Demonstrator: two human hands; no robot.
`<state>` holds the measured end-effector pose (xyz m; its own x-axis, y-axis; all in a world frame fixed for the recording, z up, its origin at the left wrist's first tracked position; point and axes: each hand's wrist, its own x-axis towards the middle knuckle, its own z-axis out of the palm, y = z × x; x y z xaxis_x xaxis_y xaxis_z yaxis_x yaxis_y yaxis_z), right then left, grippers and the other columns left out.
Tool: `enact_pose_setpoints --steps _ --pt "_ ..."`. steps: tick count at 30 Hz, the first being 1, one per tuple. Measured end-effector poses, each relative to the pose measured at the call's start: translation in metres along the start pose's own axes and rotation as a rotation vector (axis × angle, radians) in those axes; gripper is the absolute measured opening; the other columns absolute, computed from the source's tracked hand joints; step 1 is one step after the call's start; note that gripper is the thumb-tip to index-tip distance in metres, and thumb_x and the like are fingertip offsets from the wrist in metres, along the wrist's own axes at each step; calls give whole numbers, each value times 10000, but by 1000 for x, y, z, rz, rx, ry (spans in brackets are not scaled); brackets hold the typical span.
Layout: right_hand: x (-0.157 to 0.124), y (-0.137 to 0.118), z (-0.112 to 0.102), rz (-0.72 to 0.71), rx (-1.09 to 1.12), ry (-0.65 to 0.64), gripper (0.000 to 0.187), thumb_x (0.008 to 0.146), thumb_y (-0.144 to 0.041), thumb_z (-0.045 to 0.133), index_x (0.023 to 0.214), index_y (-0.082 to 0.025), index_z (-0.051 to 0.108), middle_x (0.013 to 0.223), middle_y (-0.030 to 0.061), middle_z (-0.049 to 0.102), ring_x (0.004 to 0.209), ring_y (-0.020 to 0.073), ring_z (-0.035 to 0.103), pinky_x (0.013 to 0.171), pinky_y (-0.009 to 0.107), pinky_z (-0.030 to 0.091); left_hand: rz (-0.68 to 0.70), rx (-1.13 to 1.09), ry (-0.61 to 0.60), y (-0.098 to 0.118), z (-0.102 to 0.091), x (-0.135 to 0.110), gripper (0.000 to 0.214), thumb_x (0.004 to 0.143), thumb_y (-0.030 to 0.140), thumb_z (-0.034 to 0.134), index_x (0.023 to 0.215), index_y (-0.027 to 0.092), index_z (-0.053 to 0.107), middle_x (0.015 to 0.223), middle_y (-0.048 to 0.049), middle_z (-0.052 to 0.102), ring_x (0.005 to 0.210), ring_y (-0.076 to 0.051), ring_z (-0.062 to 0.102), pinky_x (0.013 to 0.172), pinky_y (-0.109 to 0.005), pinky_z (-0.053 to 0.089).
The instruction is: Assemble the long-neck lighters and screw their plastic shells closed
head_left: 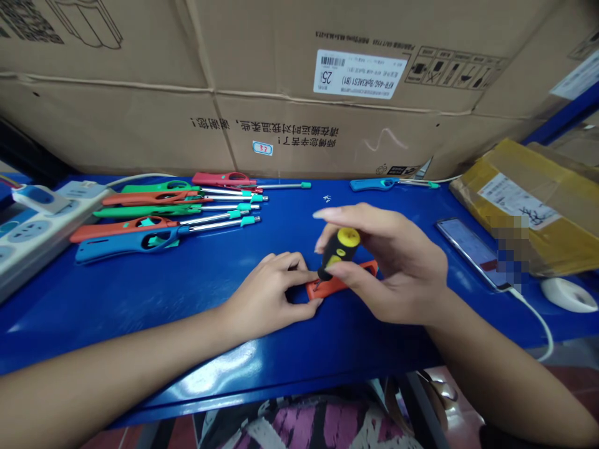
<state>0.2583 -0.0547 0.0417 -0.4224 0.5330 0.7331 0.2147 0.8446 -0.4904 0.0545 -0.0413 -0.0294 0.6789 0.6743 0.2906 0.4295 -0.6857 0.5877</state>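
Note:
An orange lighter body lies on the blue table in front of me. My left hand presses its fingers down on the lighter's left end, holding it flat. My right hand is closed around a screwdriver with a black and yellow handle, held upright with its tip down on the orange lighter. The screwdriver's shaft is hidden by my fingers.
Several long-nosed lighters in red, green, orange and blue lie in a row at the left. One blue lighter lies at the back. A power strip is far left; a phone, a parcel and cardboard boxes stand right and behind.

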Motion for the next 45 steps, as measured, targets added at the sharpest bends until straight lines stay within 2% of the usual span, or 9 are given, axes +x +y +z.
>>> enact_pose_setpoints --steps 3,5,8,15,24,27,32,38,45 --pt "0 4 2 -100 -249 69 314 925 -245 684 1236 -217 654 927 42 684 850 183 640 759 345 593 -16 11 -21 0 0 -1 225 849 307 729 1067 257 756 918 -17 668 893 -208 635 808 -378 448" --pt "0 5 1 -67 -301 -5 354 987 -219 562 1339 -194 590 1062 78 687 984 206 644 864 389 583 -21 10 -31 0 0 -1 255 858 319 724 1107 266 751 947 -21 669 902 -207 633 832 -384 455" --pt "-1 2 -2 26 -165 -127 463 1004 -137 445 1464 -191 465 1291 103 638 1129 209 627 981 426 548 -12 8 -21 -1 0 -1 248 869 336 715 1102 260 753 978 -33 675 923 -215 636 854 -391 468" --pt "0 -6 3 -73 -214 -92 269 951 -175 648 1215 -222 636 1030 33 648 980 138 636 835 273 582 -36 -32 -30 2 0 -1 110 859 296 697 930 220 732 1084 -47 701 1042 -243 645 941 -428 486" --pt "0 -7 1 -92 -262 -57 296 875 -182 754 1158 -183 669 946 34 642 885 134 623 782 256 577 -72 -57 -37 4 1 -1 99 860 282 690 903 201 724 1011 -47 683 961 -224 648 941 -435 491" --pt "0 -8 -1 -73 -209 -45 279 912 -183 699 1188 -160 663 959 46 657 919 148 624 823 274 571 -81 -59 -47 4 0 -1 135 866 303 697 957 213 735 971 -39 676 935 -216 645 913 -415 496" --pt "0 -6 -6 40 13 -214 453 955 -87 556 1400 -168 525 1204 63 681 1112 165 633 981 334 542 -57 -35 -6 6 -2 -1 100 856 294 702 913 223 744 1001 -39 683 1003 -242 650 870 -400 490" --pt "-1 -5 0 -37 63 -190 341 942 -69 613 1272 -154 596 1198 45 702 1105 115 632 983 239 523 -80 -78 -24 9 -2 -2 113 859 251 676 954 204 713 1097 -54 699 1059 -258 661 828 -372 527" --pt "-3 -8 5 -75 -3 -224 367 951 -30 560 1301 -141 577 1230 47 686 1162 89 608 1022 192 490 -94 -20 -44 11 -3 -2 121 865 251 680 970 195 703 1108 -64 704 1049 -283 672 831 -413 538"
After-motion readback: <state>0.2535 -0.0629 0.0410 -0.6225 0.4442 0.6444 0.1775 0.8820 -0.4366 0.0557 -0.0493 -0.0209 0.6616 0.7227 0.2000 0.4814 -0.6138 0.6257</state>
